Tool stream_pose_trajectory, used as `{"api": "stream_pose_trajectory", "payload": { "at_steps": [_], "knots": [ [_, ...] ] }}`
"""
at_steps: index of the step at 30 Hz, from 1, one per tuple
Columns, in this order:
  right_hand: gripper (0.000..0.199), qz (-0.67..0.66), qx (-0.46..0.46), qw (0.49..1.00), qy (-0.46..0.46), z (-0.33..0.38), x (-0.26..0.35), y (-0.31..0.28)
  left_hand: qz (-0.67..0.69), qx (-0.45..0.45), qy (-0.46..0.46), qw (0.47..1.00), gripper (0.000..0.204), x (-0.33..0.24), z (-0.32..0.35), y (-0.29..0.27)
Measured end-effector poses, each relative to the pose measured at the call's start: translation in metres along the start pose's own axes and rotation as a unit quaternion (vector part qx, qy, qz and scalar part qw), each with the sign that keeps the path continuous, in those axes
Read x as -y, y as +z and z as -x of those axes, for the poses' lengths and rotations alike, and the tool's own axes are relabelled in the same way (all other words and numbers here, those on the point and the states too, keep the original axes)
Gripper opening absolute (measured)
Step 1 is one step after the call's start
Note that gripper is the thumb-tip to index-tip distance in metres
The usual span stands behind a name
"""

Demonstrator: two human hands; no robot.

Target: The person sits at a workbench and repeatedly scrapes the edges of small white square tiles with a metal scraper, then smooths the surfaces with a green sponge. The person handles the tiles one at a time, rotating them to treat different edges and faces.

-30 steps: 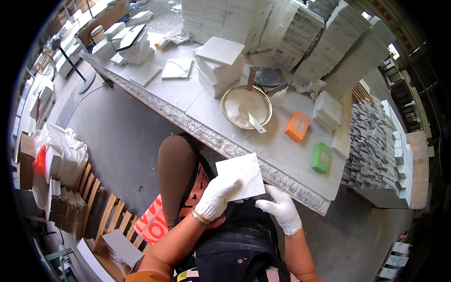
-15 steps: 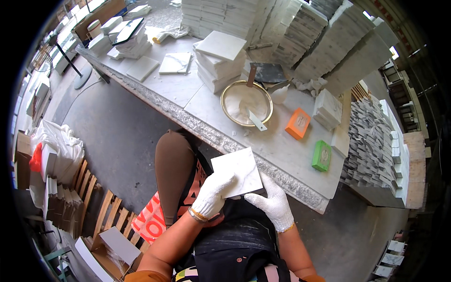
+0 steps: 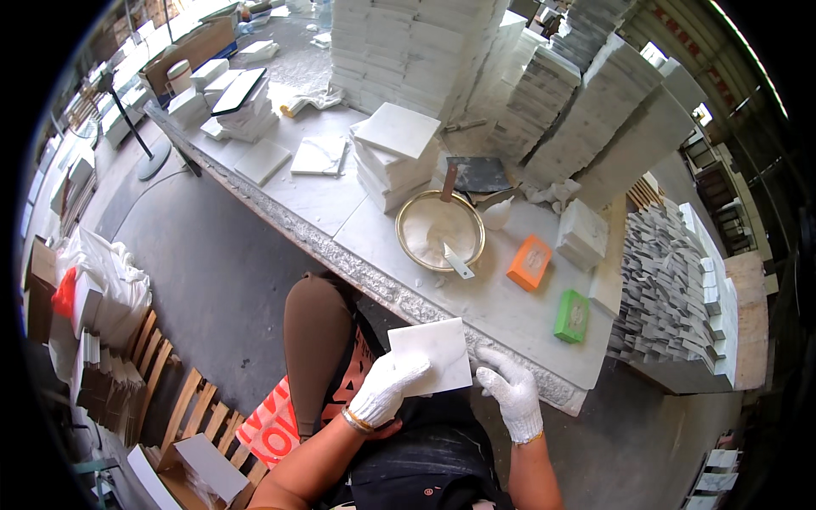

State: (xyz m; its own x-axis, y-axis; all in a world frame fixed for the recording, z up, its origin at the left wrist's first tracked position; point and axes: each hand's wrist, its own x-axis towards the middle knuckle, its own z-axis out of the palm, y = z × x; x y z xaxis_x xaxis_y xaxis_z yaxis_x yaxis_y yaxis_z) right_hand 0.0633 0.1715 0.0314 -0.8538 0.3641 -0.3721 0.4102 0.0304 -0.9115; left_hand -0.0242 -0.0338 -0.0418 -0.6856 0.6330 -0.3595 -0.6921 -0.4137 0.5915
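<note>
A square white tile (image 3: 440, 357) is in my left hand (image 3: 387, 387), gloved in white, with the thumb side lying over its left edge. The face showing is plain and pale. Just right of the tile is my right hand (image 3: 512, 393), also gloved, apart from it and holding nothing, its fingers spread. Beyond both hands, a round gold-rimmed bowl (image 3: 408, 257) of whitish material sits on the stone-topped table (image 3: 319, 200). A small spatula (image 3: 459, 262) stands in it, and a brown-handled tool (image 3: 449, 184) crosses its far rim.
Orange (image 3: 529, 263) and green (image 3: 572, 316) boxes lie right of the bowl. Behind it rises a tile stack (image 3: 393, 157), with tall slab stacks (image 3: 391, 59) farther back. The table's rough front edge (image 3: 408, 308) runs close to my hands. A wooden pallet (image 3: 191, 399) and open carton (image 3: 208, 467) are lower left.
My right hand has let go of the tile and moved a little right. The tile, still in my left hand, now shows a plainer face without the grey veins. The whole view has shifted slightly.
</note>
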Motion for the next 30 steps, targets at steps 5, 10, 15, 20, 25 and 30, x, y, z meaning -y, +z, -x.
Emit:
{"api": "stream_pose_trajectory", "payload": {
  "at_steps": [5, 10, 15, 20, 25, 30],
  "knots": [
    [0.040, -0.006, 0.026, 1.000, 0.002, 0.003, 0.004, 0.006, -0.015, 0.011, -0.012, 1.000, 0.053, 0.004, -0.002, -0.003],
    [0.037, 0.018, 0.040, 0.998, -0.049, 0.001, -0.002, 0.007, -0.023, 0.016, -0.010, 1.000, 0.054, 0.004, -0.001, -0.003],
    [0.033, 0.061, 0.032, 0.996, -0.053, 0.000, -0.003, 0.006, -0.043, 0.017, -0.014, 0.999, 0.055, 0.001, 0.000, -0.001],
    [0.031, 0.076, 0.031, 0.996, -0.029, -0.003, -0.001, 0.006, -0.031, 0.021, -0.013, 0.999, 0.057, -0.001, -0.002, -0.002],
    [0.031, 0.088, 0.032, 0.995, -0.026, -0.008, 0.008, 0.010, -0.028, 0.015, -0.016, 0.999, 0.058, -0.002, -0.006, -0.007],
    [0.028, 0.126, 0.004, 0.986, -0.106, -0.028, 0.017, 0.009, -0.009, 0.012, -0.012, 1.000, 0.053, -0.008, -0.017, -0.012]
  ]
}}
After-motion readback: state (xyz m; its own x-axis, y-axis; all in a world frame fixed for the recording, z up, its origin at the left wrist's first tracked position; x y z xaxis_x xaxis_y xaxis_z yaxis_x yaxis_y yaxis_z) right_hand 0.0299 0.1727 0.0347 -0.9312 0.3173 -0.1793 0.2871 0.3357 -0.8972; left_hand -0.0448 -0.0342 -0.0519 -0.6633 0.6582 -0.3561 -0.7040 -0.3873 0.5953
